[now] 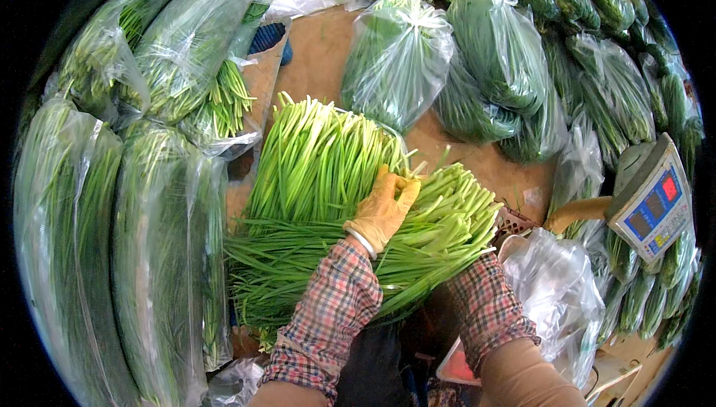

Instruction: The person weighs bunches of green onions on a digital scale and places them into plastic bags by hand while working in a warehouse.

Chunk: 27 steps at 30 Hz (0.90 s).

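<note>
A big loose heap of long green chive-like stalks lies in front of me, pale cut ends pointing up and to the right. My left hand, in a yellowish glove with a plaid sleeve, rests on top of the heap and grips a bundle of stalks near their pale ends. My right hand is hidden under that bundle; only its plaid forearm shows, reaching beneath the stalks.
Clear plastic bags full of the same greens lie all round: tall ones at the left, more across the top and right. A weighing scale with a blue panel stands at the right. Empty crumpled bags lie lower right.
</note>
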Tool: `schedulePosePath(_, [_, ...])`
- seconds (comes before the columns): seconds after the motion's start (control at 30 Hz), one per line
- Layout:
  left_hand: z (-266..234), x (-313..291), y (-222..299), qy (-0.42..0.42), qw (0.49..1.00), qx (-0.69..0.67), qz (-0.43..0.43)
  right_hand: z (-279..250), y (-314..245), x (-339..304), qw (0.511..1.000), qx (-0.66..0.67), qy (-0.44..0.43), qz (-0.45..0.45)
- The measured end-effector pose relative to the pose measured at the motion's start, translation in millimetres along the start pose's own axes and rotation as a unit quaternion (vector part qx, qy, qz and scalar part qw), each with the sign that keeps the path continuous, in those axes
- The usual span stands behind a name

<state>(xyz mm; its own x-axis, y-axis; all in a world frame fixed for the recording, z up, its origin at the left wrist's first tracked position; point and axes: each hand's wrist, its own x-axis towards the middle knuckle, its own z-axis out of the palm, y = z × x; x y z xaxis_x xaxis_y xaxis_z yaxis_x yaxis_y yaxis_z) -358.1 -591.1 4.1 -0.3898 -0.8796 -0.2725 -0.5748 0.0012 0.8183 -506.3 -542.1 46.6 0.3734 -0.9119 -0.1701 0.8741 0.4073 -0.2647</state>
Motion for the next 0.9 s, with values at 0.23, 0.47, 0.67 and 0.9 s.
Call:
schedulePosePath(0.23, [6.7,-14.2,27.5,-0.008,0.987,-0.13,-0.092,-4.3,1.0,-5.0,1.0,0.01,0.001,-0.001])
schedulePosePath(0.47, [19.1,7.9,4.1,0.165,0.985,0.051,-0.001,-1.0,4.1,-1.4,1.0,0.007,-0.002,0.006])
schedulePosePath(0.67, [20.7,12.1,-4.5,0.04,0.996,0.056,-0.056,-2.4,5.5,-1.3,1.0,0.01,0.002,0.01])
schedulePosePath(0.9, [19.5,13.8,-2.9,0.051,0.988,0.011,-0.149,0.6,7.5,-1.1,1.0,0.013,-0.006,0.012])
